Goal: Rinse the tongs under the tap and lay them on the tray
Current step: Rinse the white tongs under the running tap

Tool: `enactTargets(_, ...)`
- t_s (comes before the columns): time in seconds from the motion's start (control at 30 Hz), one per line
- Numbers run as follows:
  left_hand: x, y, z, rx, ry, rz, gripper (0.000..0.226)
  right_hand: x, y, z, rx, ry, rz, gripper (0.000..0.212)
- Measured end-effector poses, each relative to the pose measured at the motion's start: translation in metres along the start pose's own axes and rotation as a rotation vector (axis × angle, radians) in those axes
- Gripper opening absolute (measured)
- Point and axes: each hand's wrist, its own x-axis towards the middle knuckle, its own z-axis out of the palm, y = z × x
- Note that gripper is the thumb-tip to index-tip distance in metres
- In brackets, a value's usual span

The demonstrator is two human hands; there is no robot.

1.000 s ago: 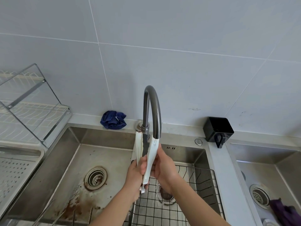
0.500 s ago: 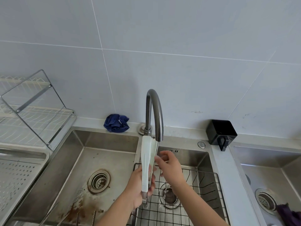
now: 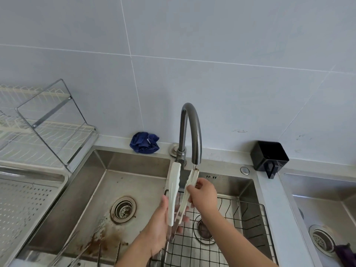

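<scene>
White tongs (image 3: pixel 173 191) stand upright with their two arms spread, tips up beneath the spout of the dark curved tap (image 3: pixel 189 130). A thin stream of water runs onto the right arm's tip. My left hand (image 3: pixel 160 228) grips the tongs near their hinge at the bottom. My right hand (image 3: pixel 202 195) pinches the right arm of the tongs between thumb and fingers. A perforated metal tray (image 3: pixel 23 205) lies at the left edge, beside the sink.
The steel sink (image 3: pixel 100 189) has a rusty stain and a drain; a black wire basket (image 3: pixel 240 228) fills its right basin. A blue cloth (image 3: pixel 144 142) lies behind the sink. A black cup holder (image 3: pixel 269 157) sits right; a dish rack (image 3: pixel 44 128) stands left.
The tongs' arms have sprung apart from being pressed together. My right hand moved up and took hold of the right arm under the spout.
</scene>
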Motion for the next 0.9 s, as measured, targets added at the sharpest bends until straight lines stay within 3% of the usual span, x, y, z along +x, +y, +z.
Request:
enactTargets(0.1, 0.000, -0.001, 0.008, 0.244, 0.120, 0.089, 0.060, 0.000, 0.003, -0.001, 0.010, -0.016, 0.001, 0.002)
enactTargets(0.2, 0.004, -0.004, 0.010, 0.468, 0.258, 0.165, 0.029, 0.004, -0.003, -0.004, 0.129, -0.006, 0.035, 0.027)
enactTargets(0.37, -0.002, -0.011, 0.009, 0.632, 0.336, 0.216, 0.027, 0.015, -0.017, -0.009, 0.195, 0.054, 0.083, 0.049)
enactTargets(0.63, -0.008, -0.010, 0.006, 0.676, 0.330, 0.269, 0.036, 0.011, -0.011, -0.002, 0.138, 0.034, -0.005, 0.021)
enactTargets(0.8, -0.009, -0.011, 0.007, 0.682, 0.308, 0.270, 0.025, 0.010, -0.006, -0.005, 0.138, 0.077, -0.041, 0.018)
enactTargets(0.9, -0.011, -0.008, 0.009, 0.580, 0.329, 0.220, 0.011, 0.008, -0.004, -0.006, 0.114, -0.014, -0.055, 0.014)
